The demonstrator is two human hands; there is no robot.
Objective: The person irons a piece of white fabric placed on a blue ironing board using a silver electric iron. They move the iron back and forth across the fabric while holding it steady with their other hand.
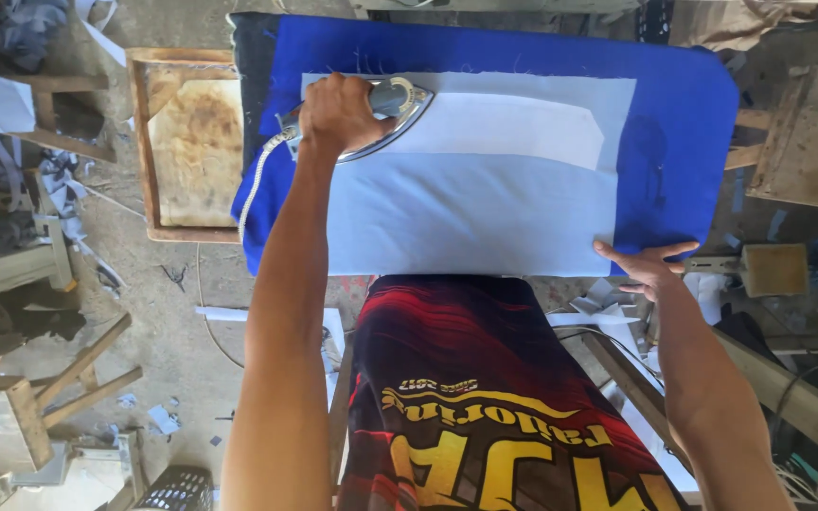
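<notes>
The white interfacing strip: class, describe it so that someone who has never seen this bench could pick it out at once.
Start at the bright blue padded ironing board. On it lies a pale blue rectangle of cloth, with the left hand pushing a metal iron along its far edge. The white interfacing strip lies on that cloth just beyond the iron's tip, whiter than the cloth, with one cut-off corner.

Place: a rough tailoring workshop.
Signs: blue padded ironing board (pixel 684 104), fabric scraps (pixel 63 203) on dusty floor (pixel 182 350), wooden benches (pixel 811 142).
</notes>
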